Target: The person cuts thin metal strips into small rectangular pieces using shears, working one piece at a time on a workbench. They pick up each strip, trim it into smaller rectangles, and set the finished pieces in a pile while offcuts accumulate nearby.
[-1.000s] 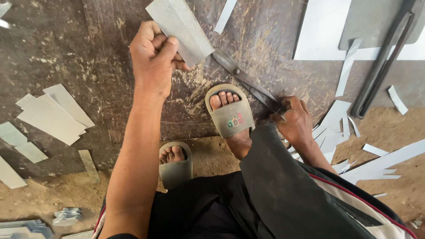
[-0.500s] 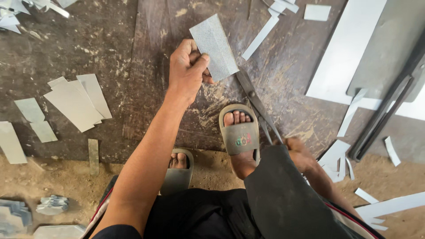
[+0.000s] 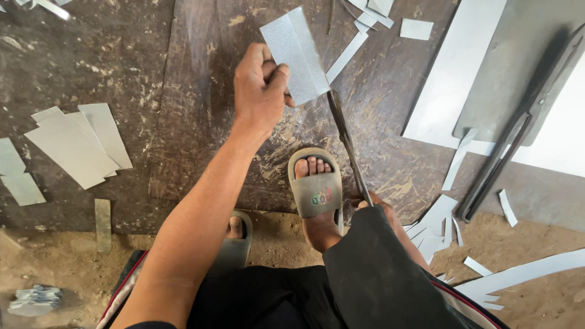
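My left hand (image 3: 259,91) grips a grey rectangular metal sheet piece (image 3: 295,55), held up over the dark worn board (image 3: 183,122). Long metal shears (image 3: 344,137) meet the sheet's lower right edge, their blades running back toward my right hand (image 3: 373,202). That hand is mostly hidden behind my dark-clothed knee and holds the shears' handles. My sandalled foot (image 3: 315,189) rests on the board just left of the shears.
A stack of cut grey strips (image 3: 79,143) lies to the left. Large metal sheets (image 3: 463,79) and a long dark bar tool (image 3: 518,128) lie at right. Offcuts (image 3: 436,228) litter the sandy ground. My other foot (image 3: 234,234) is on the dirt.
The view has shifted, so hand and sheet sit lower in the frame. The shears have swung more upright, with their blades now at the sheet's edge.
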{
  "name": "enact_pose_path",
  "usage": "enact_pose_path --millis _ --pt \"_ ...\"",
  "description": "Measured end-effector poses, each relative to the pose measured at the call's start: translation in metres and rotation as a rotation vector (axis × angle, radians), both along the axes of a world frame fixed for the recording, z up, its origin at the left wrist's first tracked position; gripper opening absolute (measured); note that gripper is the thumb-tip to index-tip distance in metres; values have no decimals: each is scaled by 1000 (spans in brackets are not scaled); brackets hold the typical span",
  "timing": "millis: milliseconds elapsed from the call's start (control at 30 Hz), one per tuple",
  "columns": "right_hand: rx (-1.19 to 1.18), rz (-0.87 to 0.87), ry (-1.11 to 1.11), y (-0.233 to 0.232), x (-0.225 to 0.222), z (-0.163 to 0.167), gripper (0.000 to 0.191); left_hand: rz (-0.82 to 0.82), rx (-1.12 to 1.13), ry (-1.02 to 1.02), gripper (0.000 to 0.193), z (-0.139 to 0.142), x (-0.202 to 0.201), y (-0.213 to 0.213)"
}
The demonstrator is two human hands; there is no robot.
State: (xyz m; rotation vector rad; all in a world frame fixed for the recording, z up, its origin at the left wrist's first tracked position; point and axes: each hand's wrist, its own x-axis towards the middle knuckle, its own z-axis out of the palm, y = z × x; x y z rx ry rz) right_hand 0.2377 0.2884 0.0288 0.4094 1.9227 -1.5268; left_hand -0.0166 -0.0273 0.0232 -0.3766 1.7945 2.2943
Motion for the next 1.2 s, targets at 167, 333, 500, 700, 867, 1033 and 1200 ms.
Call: enact_pose_path --millis 167,333,500,700,867,1033,1200 --pt "-16 -305 -372 -22 -7 0 36 -60 -14 42 11 7 3 10" --pt "260 -43 -193 -39 -25 21 42 -63 -21 56 10 11 4 14" --pt "141 135 150 -47 -42 32 50 -79 -59 61 10 13 3 16" --pt "471 62 -213 -58 -46 46 40 -101 -18 81 10 15 5 17" --pt "431 74 -38 -63 -46 48 31 -62 52 35 11 22 4 20" --pt "528 106 -48 -56 -38 38 34 -68 76 38 11 25 3 20" --pt "544 154 76 -61 -43 34 39 -60 96 42 11 26 5 22"
